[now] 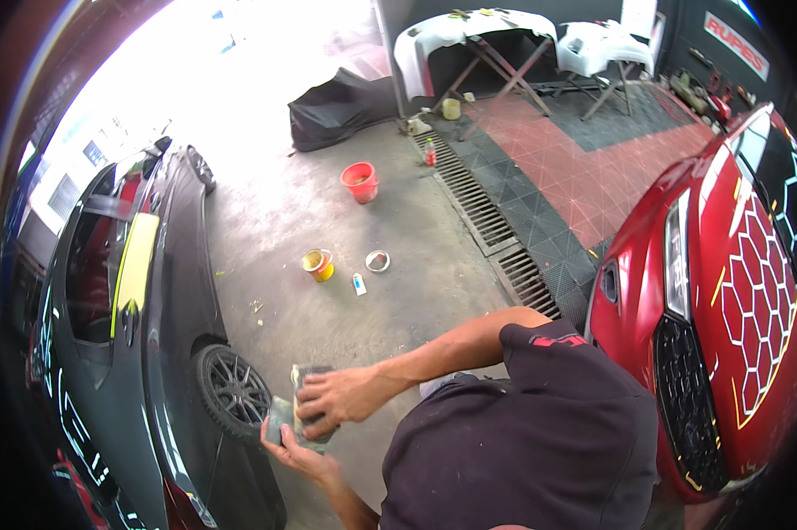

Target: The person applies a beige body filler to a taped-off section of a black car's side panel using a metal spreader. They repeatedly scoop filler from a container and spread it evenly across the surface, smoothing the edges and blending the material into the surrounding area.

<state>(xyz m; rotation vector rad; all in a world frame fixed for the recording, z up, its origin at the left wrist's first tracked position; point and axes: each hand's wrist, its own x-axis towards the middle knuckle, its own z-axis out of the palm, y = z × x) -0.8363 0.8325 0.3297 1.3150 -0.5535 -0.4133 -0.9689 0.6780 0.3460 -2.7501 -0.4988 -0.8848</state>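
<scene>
1. Two bare hands are close together, above the grey concrete floor (266,221), near the front side of the person's dark T-shirt (522,442)
2. The right hand (345,396) is clamped on a dark block (315,371); its fingers lie spread across the upper face, so the middle of this block is hidden
3. The dark block looks rectangular, almost black, with a rough or mottled face; along its left edge runs a pale, cream-coloured band, but I cannot tell if this is a smear or a part of the block
4. The left hand (301,458) grips a grey-green piece (280,415) from below, with the thumb and fingers around its lower part; the piece looks flat, with a dull and rather even surface
5. The grey-green piece is just beside the left edge of the dark block; whether the two are touching, I cannot tell
6. Both things are held in the air; in the view they appear just to the right of the wheel (233,389) of a dark grey car (173,265), which carries a bright yellow strip (136,261) on its side
7. On the floor stand a yellow tin (322,270) and a red bucket (365,193); near the tin lie a round whitish lid (377,261) and a small white-and-blue tube (359,283)
8. On the other side is a glossy red car (646,238)
</scene>
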